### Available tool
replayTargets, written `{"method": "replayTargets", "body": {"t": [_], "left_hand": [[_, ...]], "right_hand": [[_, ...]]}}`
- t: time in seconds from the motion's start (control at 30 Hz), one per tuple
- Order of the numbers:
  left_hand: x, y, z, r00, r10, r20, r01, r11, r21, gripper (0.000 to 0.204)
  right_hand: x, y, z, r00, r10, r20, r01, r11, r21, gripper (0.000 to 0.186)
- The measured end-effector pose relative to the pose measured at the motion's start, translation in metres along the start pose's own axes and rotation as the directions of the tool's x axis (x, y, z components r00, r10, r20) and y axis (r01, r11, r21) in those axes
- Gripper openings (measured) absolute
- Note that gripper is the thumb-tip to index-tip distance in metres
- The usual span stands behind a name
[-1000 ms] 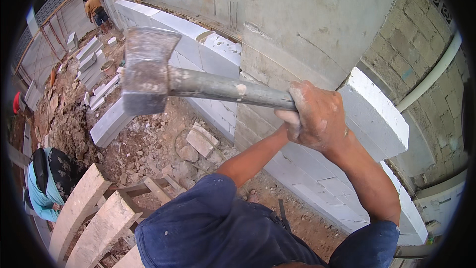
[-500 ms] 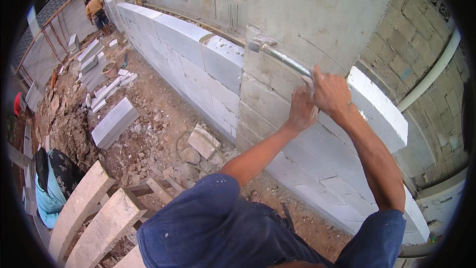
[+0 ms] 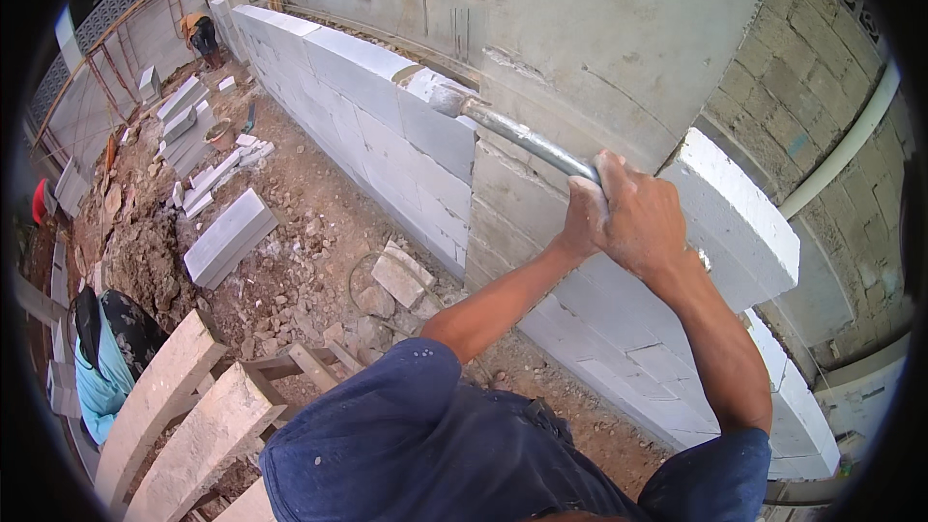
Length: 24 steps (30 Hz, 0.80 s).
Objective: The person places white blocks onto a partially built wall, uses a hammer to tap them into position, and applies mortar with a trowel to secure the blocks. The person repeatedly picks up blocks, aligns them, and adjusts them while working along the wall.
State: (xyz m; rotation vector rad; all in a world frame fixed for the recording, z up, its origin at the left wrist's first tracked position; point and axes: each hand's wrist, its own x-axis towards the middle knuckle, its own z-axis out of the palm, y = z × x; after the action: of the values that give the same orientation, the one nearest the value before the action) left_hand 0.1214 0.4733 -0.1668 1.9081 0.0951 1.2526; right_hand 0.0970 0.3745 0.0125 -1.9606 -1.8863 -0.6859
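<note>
Both my hands grip the grey metal handle (image 3: 522, 135) of a sledgehammer. My left hand (image 3: 583, 217) and my right hand (image 3: 646, 224) sit close together at the handle's near end. The hammer head (image 3: 425, 89) is far from me, at the top edge of the low white block wall (image 3: 329, 68), right beside the grey concrete column (image 3: 599, 39). A thick white block (image 3: 739, 222) lies on top of the wall just right of my hands. My dark blue sleeves fill the bottom of the view.
Below lie dirt and rubble with loose white blocks (image 3: 227, 237) and broken pieces (image 3: 398, 275). Wooden planks (image 3: 174, 396) stand at lower left beside a person in light blue (image 3: 101, 367). Another person (image 3: 198, 34) bends far back. A white pipe (image 3: 841, 150) runs up the brick wall.
The hammer, raised near the camera at left a second ago, has swung down and away to the wall top. My left hand has joined my right on the handle.
</note>
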Motion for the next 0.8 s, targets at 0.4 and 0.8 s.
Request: {"method": "replayTargets", "body": {"t": [0.4, 0.8], "left_hand": [[0.013, 0.037, 0.018, 0.935, 0.35, -0.063, -0.298, 0.867, 0.4, 0.08], [0.051, 0.04, 0.027, 0.903, 0.423, -0.072, -0.348, 0.82, 0.454, 0.075]], "right_hand": [[-0.083, -0.039, -0.022, 0.979, 0.188, -0.077, -0.104, 0.789, 0.606, 0.021], [-0.088, -0.033, -0.006, 0.986, 0.142, -0.084, -0.06, 0.785, 0.617, 0.021]]}}
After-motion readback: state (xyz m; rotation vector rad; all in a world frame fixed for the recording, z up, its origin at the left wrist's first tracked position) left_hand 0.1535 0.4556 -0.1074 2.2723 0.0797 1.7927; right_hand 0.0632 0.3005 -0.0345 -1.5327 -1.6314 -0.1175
